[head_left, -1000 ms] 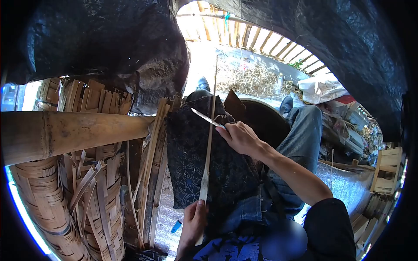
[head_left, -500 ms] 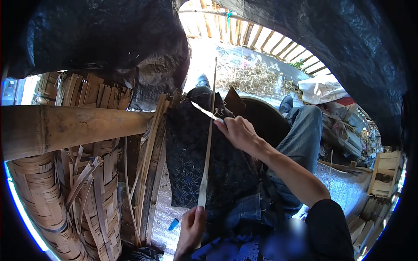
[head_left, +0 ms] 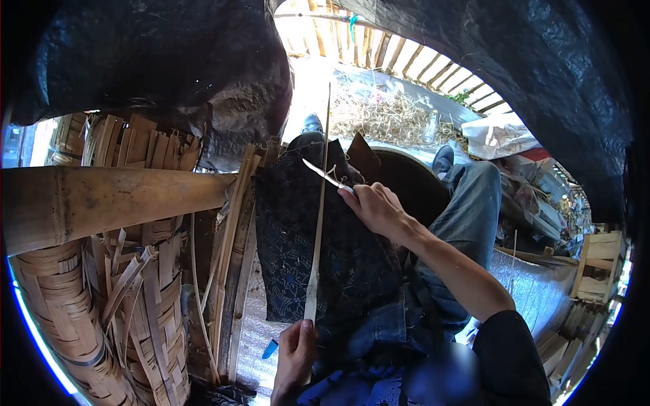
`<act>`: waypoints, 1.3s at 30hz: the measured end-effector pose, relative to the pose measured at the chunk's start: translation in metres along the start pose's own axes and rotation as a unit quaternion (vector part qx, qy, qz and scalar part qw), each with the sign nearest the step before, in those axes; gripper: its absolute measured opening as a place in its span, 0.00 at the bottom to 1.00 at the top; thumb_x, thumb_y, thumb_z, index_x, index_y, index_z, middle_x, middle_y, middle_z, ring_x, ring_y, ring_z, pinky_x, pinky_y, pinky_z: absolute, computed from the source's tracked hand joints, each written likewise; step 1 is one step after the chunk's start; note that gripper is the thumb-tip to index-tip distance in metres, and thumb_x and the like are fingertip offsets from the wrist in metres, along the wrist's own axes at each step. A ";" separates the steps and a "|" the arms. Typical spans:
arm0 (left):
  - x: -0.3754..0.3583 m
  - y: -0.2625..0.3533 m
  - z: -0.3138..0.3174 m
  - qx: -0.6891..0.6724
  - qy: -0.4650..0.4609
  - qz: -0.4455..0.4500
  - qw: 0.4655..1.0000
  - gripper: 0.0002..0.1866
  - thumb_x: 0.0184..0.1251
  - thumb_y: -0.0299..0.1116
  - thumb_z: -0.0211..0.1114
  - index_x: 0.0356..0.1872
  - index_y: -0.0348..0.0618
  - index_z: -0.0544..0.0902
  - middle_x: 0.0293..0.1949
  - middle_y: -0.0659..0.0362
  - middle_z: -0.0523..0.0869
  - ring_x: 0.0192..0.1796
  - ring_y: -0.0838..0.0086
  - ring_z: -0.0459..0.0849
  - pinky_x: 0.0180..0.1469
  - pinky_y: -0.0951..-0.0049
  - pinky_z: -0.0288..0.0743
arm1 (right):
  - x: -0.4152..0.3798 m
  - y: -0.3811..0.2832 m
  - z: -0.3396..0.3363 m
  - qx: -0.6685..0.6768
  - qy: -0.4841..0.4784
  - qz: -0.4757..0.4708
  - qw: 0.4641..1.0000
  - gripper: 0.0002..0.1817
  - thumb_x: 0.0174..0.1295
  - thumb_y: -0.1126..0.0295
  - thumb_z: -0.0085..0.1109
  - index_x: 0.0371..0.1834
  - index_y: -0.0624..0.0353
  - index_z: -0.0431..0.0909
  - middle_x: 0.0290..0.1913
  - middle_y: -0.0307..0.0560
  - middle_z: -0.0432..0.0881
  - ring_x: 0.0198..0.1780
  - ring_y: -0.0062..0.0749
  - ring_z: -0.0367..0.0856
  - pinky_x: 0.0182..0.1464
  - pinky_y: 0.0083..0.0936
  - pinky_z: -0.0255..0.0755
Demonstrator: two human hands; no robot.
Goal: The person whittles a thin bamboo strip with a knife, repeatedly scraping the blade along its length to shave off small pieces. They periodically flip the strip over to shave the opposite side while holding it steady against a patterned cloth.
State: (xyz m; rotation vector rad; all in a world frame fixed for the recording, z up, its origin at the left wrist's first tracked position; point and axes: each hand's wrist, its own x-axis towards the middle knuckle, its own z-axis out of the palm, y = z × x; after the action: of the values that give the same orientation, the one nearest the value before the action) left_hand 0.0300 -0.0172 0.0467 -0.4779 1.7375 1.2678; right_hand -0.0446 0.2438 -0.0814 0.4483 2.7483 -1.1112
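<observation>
A long, thin bamboo strip [head_left: 316, 260] stretches away from me above my cloth-covered leg. My left hand [head_left: 296, 352] grips its near end, thumb on top. In my right hand [head_left: 376, 206] is a knife [head_left: 321, 172], its handle mostly hidden by the fingers. The blade points up and left and crosses the strip; a thin curled shaving [head_left: 332, 170] sits by the blade. Beneath lies a dark patterned cloth [head_left: 291, 271] over my lap.
A thick bamboo pole [head_left: 128, 199] juts in from the left, above woven bamboo baskets [head_left: 57, 298]. Split bamboo slats [head_left: 230, 271] stand beside my leg. A small blue object [head_left: 270, 349] lies on the floor. Shavings [head_left: 386, 116] are heaped ahead, and dark plastic sheeting [head_left: 156, 61] hangs overhead.
The strip has shifted slightly left and toward me. The knife blade now lies a little farther right across it, and both hands keep their grip.
</observation>
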 end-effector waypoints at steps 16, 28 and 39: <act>0.021 0.000 -0.001 -0.040 -0.014 -0.034 0.999 0.20 0.76 0.47 0.44 0.29 0.43 0.72 0.13 0.68 0.66 0.14 0.84 0.66 0.17 0.83 0.58 | 0.004 0.009 -0.022 0.037 -0.052 -0.077 0.995 0.21 0.71 0.58 0.44 0.29 0.67 0.72 0.14 0.57 0.73 0.15 0.48 0.76 0.21 0.39 0.69; 0.018 -0.023 -0.011 -0.156 -0.150 -0.032 0.976 0.23 0.77 0.50 0.37 0.28 0.46 0.69 0.12 0.67 0.65 0.13 0.83 0.62 0.15 0.81 0.54 | -0.006 0.004 -0.011 -0.074 0.009 -0.093 0.993 0.23 0.69 0.55 0.46 0.25 0.65 0.72 0.14 0.54 0.76 0.18 0.47 0.79 0.22 0.40 0.74; -0.015 -0.031 -0.010 -0.039 -0.088 -0.038 0.995 0.23 0.77 0.49 0.40 0.26 0.45 0.70 0.13 0.67 0.67 0.14 0.85 0.62 0.17 0.82 0.53 | 0.029 0.020 -0.002 -0.055 0.033 -0.005 0.998 0.23 0.72 0.59 0.41 0.22 0.64 0.71 0.14 0.57 0.75 0.19 0.51 0.79 0.20 0.41 0.72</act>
State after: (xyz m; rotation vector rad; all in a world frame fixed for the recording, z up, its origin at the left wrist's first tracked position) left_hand 0.0567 -0.0412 0.0426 -0.4585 1.5131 1.2884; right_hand -0.0660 0.2653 -0.1000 0.4666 2.8543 -0.9586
